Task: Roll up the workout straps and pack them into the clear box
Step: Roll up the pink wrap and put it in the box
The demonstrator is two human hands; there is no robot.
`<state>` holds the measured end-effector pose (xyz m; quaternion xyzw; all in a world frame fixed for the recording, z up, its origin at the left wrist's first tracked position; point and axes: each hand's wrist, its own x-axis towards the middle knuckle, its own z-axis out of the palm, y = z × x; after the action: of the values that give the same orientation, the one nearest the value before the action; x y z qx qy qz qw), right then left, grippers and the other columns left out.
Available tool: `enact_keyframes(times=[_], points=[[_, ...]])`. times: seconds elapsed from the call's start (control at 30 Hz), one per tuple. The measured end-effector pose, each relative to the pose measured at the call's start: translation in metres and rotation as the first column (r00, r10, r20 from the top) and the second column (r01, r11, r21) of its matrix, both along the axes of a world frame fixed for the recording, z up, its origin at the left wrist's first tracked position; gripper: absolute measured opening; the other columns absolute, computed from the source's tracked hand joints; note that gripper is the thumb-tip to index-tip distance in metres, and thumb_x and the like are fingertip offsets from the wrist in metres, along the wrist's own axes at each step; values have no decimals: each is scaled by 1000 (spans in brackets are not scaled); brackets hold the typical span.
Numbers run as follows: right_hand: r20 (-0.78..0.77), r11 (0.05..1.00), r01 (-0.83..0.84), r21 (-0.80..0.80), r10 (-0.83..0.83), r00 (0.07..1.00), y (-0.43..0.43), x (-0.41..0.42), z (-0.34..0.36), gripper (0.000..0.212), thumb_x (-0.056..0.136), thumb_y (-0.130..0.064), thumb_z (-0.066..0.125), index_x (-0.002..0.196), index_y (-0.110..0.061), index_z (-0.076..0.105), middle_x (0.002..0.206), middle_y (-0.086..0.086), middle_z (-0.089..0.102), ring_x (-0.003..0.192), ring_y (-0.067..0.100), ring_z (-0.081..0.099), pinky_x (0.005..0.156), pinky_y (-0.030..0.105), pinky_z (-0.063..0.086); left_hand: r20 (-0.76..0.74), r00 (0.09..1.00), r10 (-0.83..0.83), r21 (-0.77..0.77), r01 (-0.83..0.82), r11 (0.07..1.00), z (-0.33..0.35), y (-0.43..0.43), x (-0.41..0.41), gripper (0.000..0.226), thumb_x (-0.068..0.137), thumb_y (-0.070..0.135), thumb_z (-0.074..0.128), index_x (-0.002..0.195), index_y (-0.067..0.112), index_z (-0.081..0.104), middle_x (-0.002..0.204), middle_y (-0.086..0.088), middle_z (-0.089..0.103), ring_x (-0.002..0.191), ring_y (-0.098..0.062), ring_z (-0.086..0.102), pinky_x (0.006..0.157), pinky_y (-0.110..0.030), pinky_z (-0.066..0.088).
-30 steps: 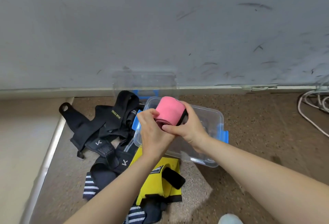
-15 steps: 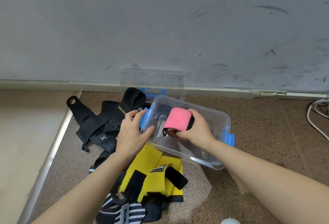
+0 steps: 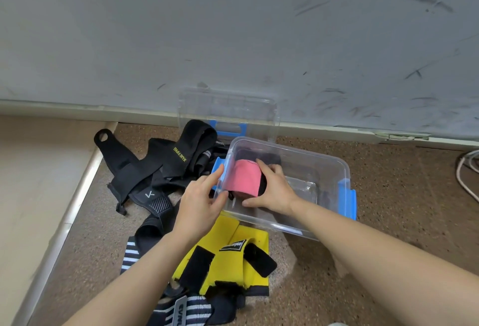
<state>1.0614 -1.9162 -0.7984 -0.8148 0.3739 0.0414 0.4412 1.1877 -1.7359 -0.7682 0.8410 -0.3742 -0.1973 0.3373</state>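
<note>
The rolled pink strap (image 3: 242, 179) sits low inside the clear box (image 3: 311, 165), at its left end. My right hand (image 3: 272, 190) reaches into the box and grips the roll from the right side. My left hand (image 3: 201, 202) holds the box's left wall and rim, thumb on the outside, fingers near the blue latch. Unrolled straps lie on the floor to the left: black ones (image 3: 155, 170), a yellow and black pair (image 3: 225, 261), and striped black and white ones (image 3: 181, 312).
The box's clear lid (image 3: 228, 110) leans against the grey wall behind it. A white cable (image 3: 466, 178) runs along the floor at the far right. A pale raised step (image 3: 33, 183) borders the speckled floor on the left.
My right hand has lowered the pink roll from above the box down into its left end. My left hand let go of the roll and took hold of the box's left wall.
</note>
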Motion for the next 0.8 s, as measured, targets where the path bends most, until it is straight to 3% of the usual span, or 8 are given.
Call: enact_keyframes(times=[0.13, 0.2, 0.27, 0.37, 0.47, 0.57, 0.67, 0.8], points=[[80, 990, 131, 62, -135, 988, 1, -20, 6, 111, 70, -46, 90, 158, -27, 25, 134, -1, 28, 125, 17, 47, 111, 29, 39, -24, 1000, -3, -5, 3, 1000, -1, 0, 0, 64, 98, 25, 65, 156, 34, 41, 113, 9, 59, 106, -17, 54, 91, -41, 54], [141, 981, 191, 25, -193, 971, 1, -27, 10, 90, 80, -32, 84, 155, -29, 34, 127, -1, 34, 104, 19, 63, 97, 24, 48, -45, 999, 0, -11, -1, 1000, 0, 0, 0, 64, 98, 25, 66, 156, 35, 41, 116, 8, 61, 109, -16, 53, 92, -44, 56], [173, 970, 227, -93, -209, 963, 0, -33, 13, 71, 84, -19, 81, 147, -24, 47, 118, 1, 40, 92, 22, 63, 92, 28, 51, -58, 998, 5, -20, -6, 1000, 2, 1, -2, 64, 98, 24, 65, 156, 35, 40, 117, 9, 61, 110, -16, 53, 93, -44, 56], [194, 941, 188, -280, -136, 972, -2, -35, 18, 40, 84, -9, 78, 122, -16, 66, 102, 0, 50, 88, 17, 54, 80, 25, 41, -61, 998, 14, -28, -16, 999, 5, 1, -3, 63, 99, 24, 65, 156, 36, 40, 117, 10, 59, 110, -15, 53, 94, -43, 55], [226, 926, 103, -362, -19, 974, -2, -28, 18, 34, 86, -4, 71, 118, -15, 73, 93, -5, 59, 82, 13, 54, 78, 26, 43, -68, 998, 12, -33, -14, 999, 3, 1, -3, 64, 98, 24, 65, 155, 37, 39, 114, 11, 60, 108, -15, 53, 93, -42, 55], [125, 965, 122, -233, -95, 988, 0, -19, 19, 44, 81, -16, 75, 125, -16, 69, 107, 5, 63, 97, 22, 60, 88, 29, 45, -61, 998, 6, -42, -8, 999, 1, 1, -3, 64, 98, 24, 65, 155, 39, 40, 112, 12, 59, 106, -16, 54, 91, -42, 56], [8, 974, 198, -114, -198, 980, -1, -11, 17, 48, 74, -32, 85, 108, -21, 54, 109, 5, 56, 96, 25, 52, 77, 34, 41, -53, 998, 17, -58, -20, 998, -2, 0, -3, 63, 98, 21, 64, 154, 39, 41, 116, 10, 61, 107, -17, 54, 91, -41, 57], [18, 895, 429, 124, -434, 901, 0, -4, 7, 51, 73, -28, 89, 98, -21, 46, 101, 0, 57, 92, 26, 56, 76, 43, 52, -55, 998, 11, -77, -15, 997, -4, 0, -4, 63, 99, 19, 64, 153, 39, 40, 118, 8, 61, 107, -18, 55, 88, -35, 56]])
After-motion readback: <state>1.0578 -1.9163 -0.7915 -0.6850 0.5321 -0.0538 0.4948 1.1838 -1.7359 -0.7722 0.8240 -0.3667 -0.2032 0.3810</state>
